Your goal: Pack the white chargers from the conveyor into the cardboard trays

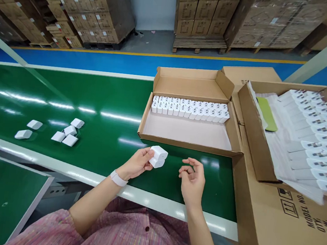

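My left hand (138, 162) is closed around two white charger blocks (158, 156), one stacked on the other, above the green belt. To their right, my right hand (193, 179) hangs over the belt with bent fingers apart and nothing in them. Just beyond both hands lies an open shallow cardboard box (190, 144). Two rows of white chargers (190, 110) stand along its far side, and a pale liner (186, 129) shows in front of them. Several loose white chargers (70, 130) lie on the belt at the left.
At the right, a larger carton (255, 148) holds rows of chargers with prongs up, white sheeting and a yellow-green piece (266, 113). It rests on printed cardboard cartons (283, 238). A metal post (324, 54) rises at the right. Stacked pallets (206, 9) stand beyond the blue floor strip.
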Demonstrator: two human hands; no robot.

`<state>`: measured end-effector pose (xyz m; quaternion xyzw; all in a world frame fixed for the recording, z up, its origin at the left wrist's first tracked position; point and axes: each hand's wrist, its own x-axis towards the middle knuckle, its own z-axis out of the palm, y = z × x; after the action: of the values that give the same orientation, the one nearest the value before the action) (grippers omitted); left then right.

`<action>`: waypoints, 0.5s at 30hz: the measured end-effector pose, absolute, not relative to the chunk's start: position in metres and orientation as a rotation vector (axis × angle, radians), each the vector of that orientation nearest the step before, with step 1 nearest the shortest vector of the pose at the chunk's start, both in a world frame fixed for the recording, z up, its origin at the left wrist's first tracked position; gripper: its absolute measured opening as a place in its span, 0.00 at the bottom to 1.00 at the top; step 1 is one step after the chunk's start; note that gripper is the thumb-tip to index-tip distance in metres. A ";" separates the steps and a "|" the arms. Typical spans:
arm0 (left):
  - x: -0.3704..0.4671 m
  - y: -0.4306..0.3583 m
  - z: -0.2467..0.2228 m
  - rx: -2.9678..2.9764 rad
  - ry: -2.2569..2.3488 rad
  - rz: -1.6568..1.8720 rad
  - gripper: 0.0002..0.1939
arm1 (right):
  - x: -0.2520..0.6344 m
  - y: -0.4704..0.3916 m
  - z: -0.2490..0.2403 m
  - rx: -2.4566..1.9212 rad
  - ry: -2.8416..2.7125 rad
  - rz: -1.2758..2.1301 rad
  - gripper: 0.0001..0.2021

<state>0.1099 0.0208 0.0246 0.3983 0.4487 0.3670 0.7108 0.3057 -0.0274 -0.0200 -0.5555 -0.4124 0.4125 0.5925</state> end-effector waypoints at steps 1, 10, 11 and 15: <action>0.111 0.027 0.029 0.928 1.012 0.822 0.35 | 0.305 -0.028 -0.020 -1.291 -0.968 0.970 0.19; 0.213 0.142 0.056 2.062 1.085 0.766 0.23 | 0.297 -0.025 -0.020 -1.409 -1.126 0.942 0.19; 0.235 0.155 0.053 2.156 1.107 0.707 0.23 | 0.298 -0.025 -0.020 -1.420 -1.132 0.932 0.19; 0.310 0.190 0.040 2.345 1.209 0.503 0.16 | 0.300 -0.023 -0.020 -1.444 -1.134 0.887 0.19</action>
<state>0.3097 0.1902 0.0396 0.8505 0.4386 0.1823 0.2261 0.2999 -0.0230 -0.0202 -0.6031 -0.4737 0.3706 0.5239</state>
